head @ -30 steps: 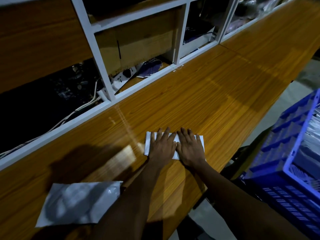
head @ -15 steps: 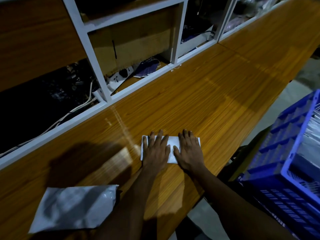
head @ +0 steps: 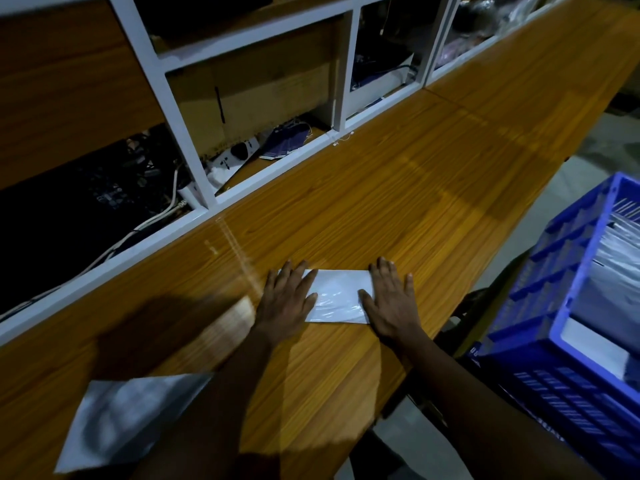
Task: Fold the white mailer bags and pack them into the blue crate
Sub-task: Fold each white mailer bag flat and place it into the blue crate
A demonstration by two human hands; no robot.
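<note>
A folded white mailer bag (head: 337, 296) lies flat on the wooden counter (head: 398, 202) near its front edge. My left hand (head: 285, 299) presses flat on the bag's left end, fingers spread. My right hand (head: 389, 303) presses flat on its right end. The middle of the bag shows between them. An unfolded white mailer bag (head: 128, 414) lies at the near left, partly under my left forearm. The blue crate (head: 571, 341) stands off the counter at the right, with white bags inside it.
White-framed shelving (head: 194, 133) runs along the back of the counter, holding cables, a power strip (head: 235, 154) and dark tags. The counter's front edge drops to a grey floor (head: 595, 157) between counter and crate.
My hands have slid apart along the folded bag, left hand to its left end and right hand to its right end, uncovering the middle.
</note>
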